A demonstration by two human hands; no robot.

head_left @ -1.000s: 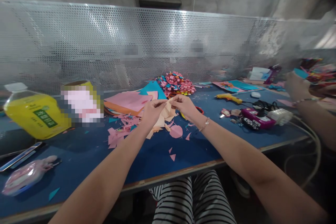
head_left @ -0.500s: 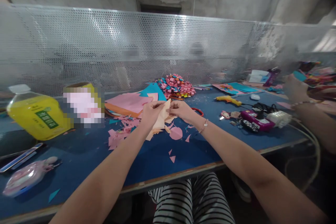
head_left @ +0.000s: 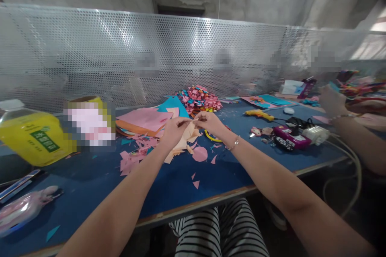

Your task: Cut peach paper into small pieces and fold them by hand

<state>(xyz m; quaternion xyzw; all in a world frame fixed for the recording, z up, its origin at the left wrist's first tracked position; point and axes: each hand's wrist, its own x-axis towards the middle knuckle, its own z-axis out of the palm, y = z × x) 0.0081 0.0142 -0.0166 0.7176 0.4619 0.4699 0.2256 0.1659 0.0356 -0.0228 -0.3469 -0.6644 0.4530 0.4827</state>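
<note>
My left hand (head_left: 175, 131) and my right hand (head_left: 211, 123) meet above the blue table, fingertips pinched together. Between them is a pale peach piece of paper (head_left: 189, 131), its upper edge covered by the fingers. Peach scraps (head_left: 174, 153) lie just beneath it. A pink paper circle (head_left: 200, 153) rests in front of my hands. Under my right hand, a yellow loop (head_left: 211, 138) shows in part, possibly a scissors handle. Pink paper scraps (head_left: 128, 160) are scattered to the left of my left hand.
Behind my hands stand stacked coloured sheets (head_left: 141, 119) and a heap of folded paper pieces (head_left: 199, 100). A yellow bottle (head_left: 39, 138) is at left. To the right lie a yellow glue gun (head_left: 258, 115), a purple device (head_left: 292, 137) and a power strip (head_left: 315, 134). A co-worker's arm (head_left: 352, 128) is farther right.
My fingertips have come closer together, and the upright tip of the peach paper is now down between them. The yellow loop has come into sight. The whole view has shifted slightly.
</note>
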